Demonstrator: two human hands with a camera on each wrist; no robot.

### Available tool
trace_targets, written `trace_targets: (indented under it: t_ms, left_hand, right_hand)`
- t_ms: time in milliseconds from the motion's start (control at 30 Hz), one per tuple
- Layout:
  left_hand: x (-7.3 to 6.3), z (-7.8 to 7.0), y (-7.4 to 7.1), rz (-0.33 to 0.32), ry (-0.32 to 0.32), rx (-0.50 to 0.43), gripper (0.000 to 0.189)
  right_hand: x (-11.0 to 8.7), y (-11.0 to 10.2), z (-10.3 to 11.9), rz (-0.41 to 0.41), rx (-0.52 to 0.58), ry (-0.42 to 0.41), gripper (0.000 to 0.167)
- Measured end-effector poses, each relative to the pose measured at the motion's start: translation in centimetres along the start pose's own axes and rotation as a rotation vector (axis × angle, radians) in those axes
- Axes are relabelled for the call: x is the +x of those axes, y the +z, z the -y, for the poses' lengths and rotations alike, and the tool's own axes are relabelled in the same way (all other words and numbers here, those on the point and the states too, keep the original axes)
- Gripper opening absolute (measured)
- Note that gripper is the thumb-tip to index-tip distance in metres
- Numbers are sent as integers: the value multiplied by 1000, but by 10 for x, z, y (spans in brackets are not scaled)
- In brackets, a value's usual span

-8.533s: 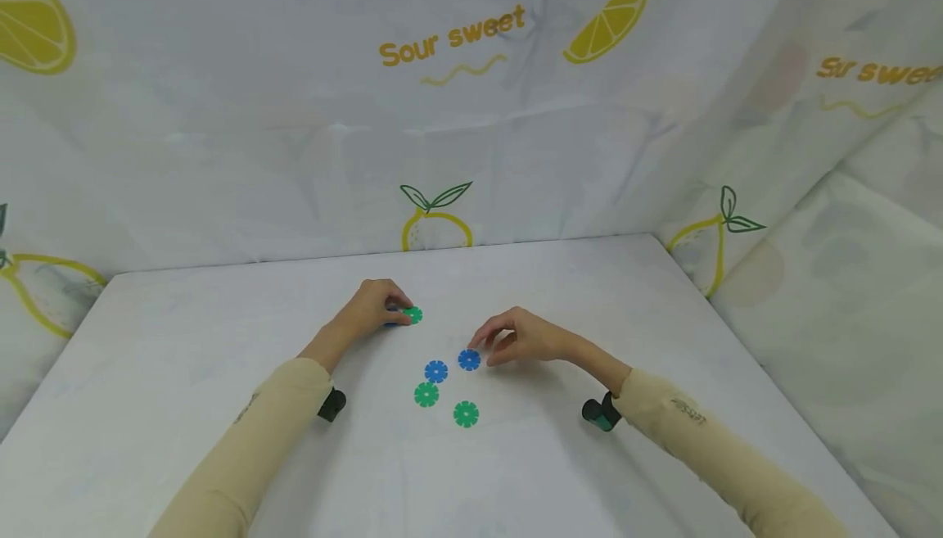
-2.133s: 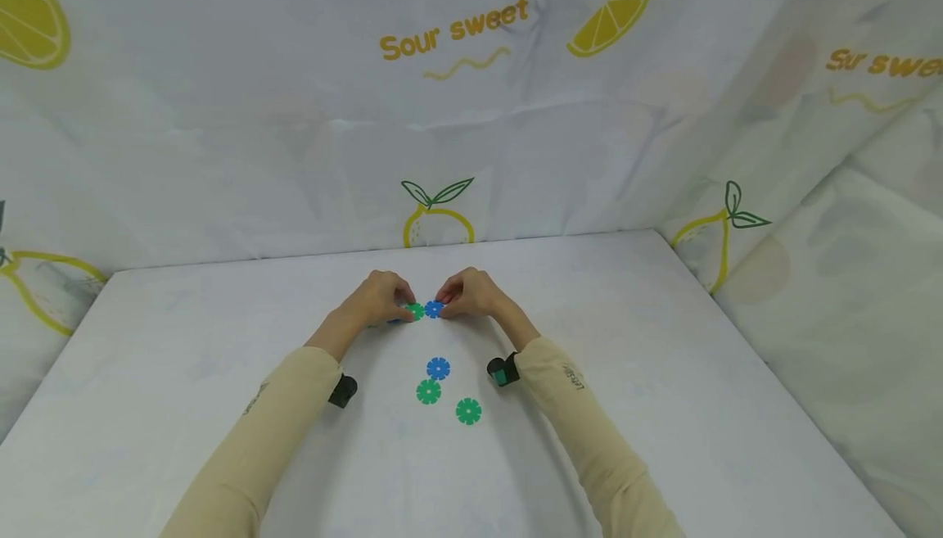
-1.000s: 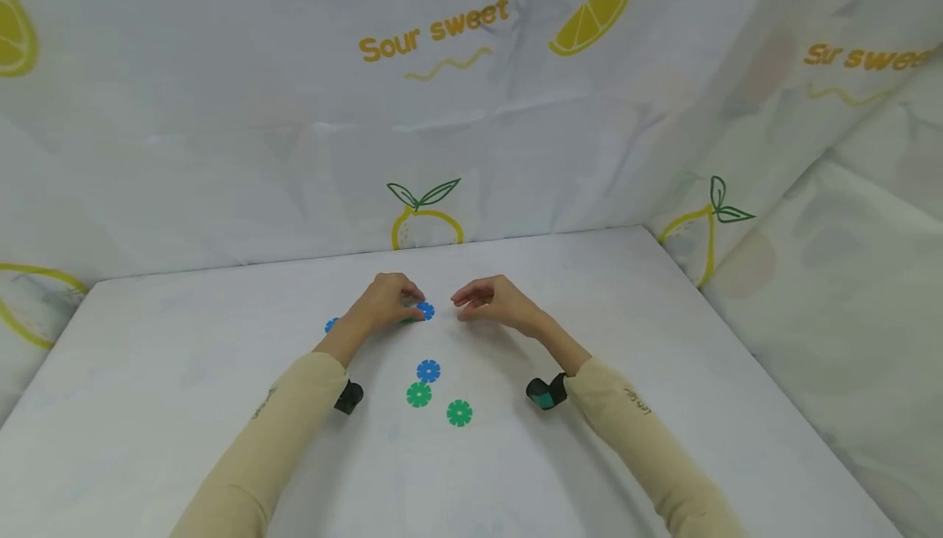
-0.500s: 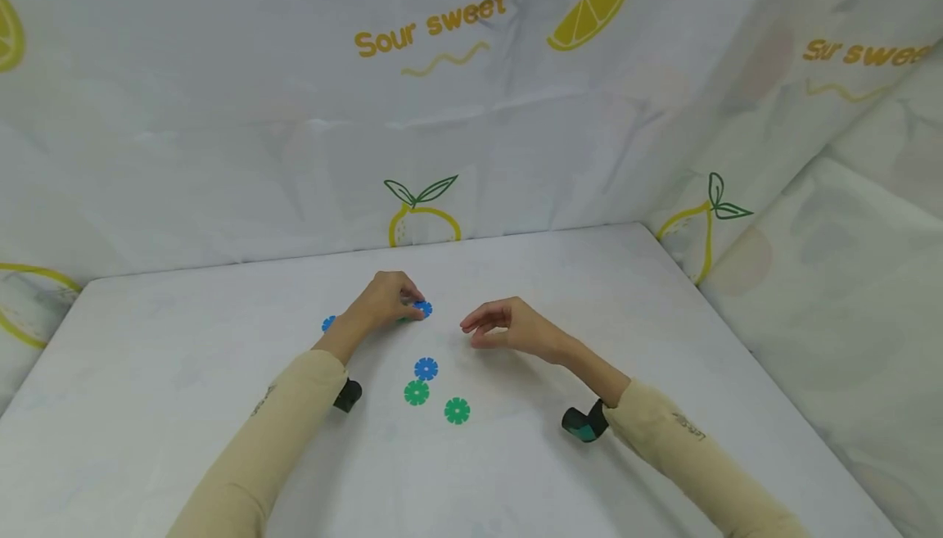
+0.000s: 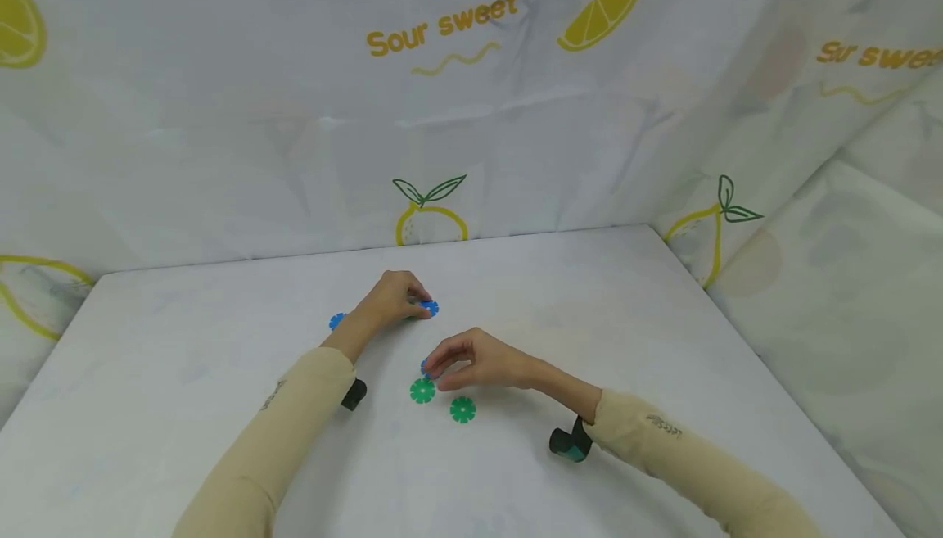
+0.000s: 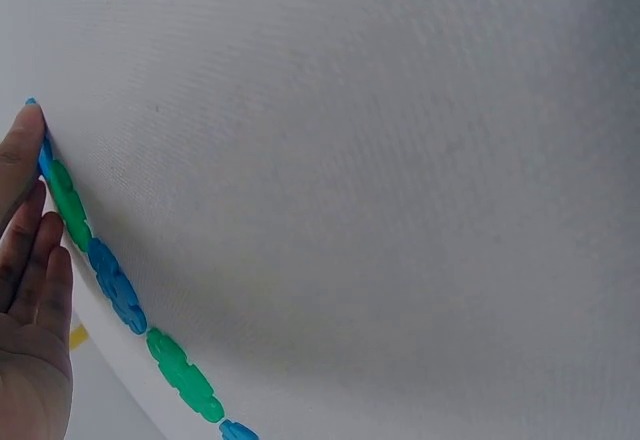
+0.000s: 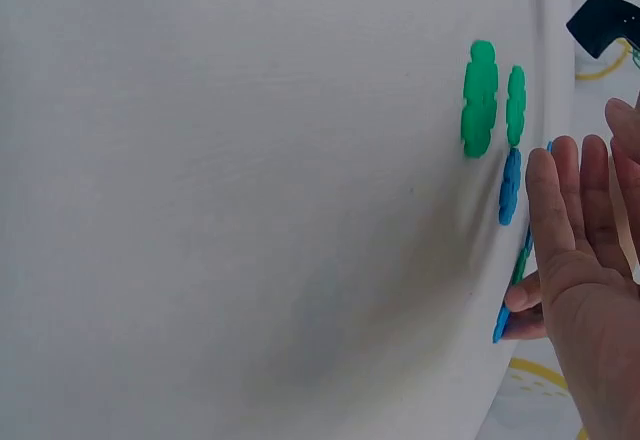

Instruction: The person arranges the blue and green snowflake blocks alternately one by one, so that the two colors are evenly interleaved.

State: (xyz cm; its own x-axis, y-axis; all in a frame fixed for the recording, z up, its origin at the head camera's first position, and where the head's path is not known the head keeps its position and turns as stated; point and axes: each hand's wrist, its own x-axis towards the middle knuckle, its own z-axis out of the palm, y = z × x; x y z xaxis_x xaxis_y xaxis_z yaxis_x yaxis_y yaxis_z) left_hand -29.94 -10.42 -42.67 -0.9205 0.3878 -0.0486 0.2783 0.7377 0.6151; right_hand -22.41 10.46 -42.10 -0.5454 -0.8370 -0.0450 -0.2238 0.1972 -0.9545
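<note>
My left hand (image 5: 390, 296) pinches a blue snowflake disc (image 5: 432, 308) between thumb and fingers at the right end of a row. In the left wrist view the row runs on with a green disc (image 6: 68, 205), a blue disc (image 6: 117, 285), another green disc (image 6: 185, 375) and a further blue one at the bottom edge. The head view has that row mostly hidden behind my left hand. My right hand (image 5: 482, 362) hovers with fingers apart over a loose blue disc (image 7: 510, 188), partly covering it in the head view.
Two loose green discs, one nearer the left (image 5: 422, 391) and one at the right (image 5: 462, 409), lie just in front of my right hand. A white cloth covers the table (image 5: 626, 292). Behind it hangs a lemon-printed curtain (image 5: 295, 153).
A blue disc has joined the row's right end. My right hand let go of it, drew back, then came left over the loose blue disc. My left hand shifted from the green disc to that blue one.
</note>
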Motion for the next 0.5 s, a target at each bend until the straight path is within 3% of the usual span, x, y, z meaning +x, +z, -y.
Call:
trace_targets:
  t_ms: [200,500]
  left_hand:
    - [-1,1,0,-10,-12,0,26]
    - [1,3,2,-21,24,-3,26]
  right_hand:
    - [18,11,6,65,-37,-49,28]
    - [30,17,8,102,-86,-31,26]
